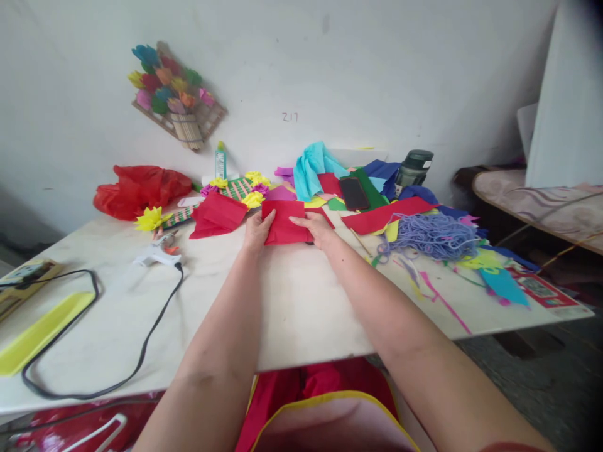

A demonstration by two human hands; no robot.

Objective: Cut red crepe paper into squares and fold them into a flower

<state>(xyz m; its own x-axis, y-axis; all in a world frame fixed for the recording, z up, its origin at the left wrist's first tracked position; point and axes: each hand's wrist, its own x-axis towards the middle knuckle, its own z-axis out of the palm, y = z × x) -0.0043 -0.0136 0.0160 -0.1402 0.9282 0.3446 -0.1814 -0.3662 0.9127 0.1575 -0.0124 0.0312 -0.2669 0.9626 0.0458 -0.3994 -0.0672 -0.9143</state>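
Note:
A red crepe paper sheet point(285, 221), squarish, is held up over the middle of the table between my two hands. My left hand point(258, 230) pinches its left edge, thumb on the front face. At its right edge my right hand point(316, 227) is closed on the same sheet, thumb across the front. Something small and dark peeks out below the right fingers; its kind is hidden. Left of the sheet lies a folded piece of red crepe paper point(219, 215). Another red strip point(389, 215) lies to the right, beyond my right hand.
A white glue gun point(159, 252) with a black cord rests at left, near a yellow paper strip point(44, 333). Purple yarn point(431, 236), a phone point(354, 193) and a dark bottle point(414, 168) are at right. A green bottle point(220, 161) stands behind. Paper flowers point(164, 85) hang on the wall.

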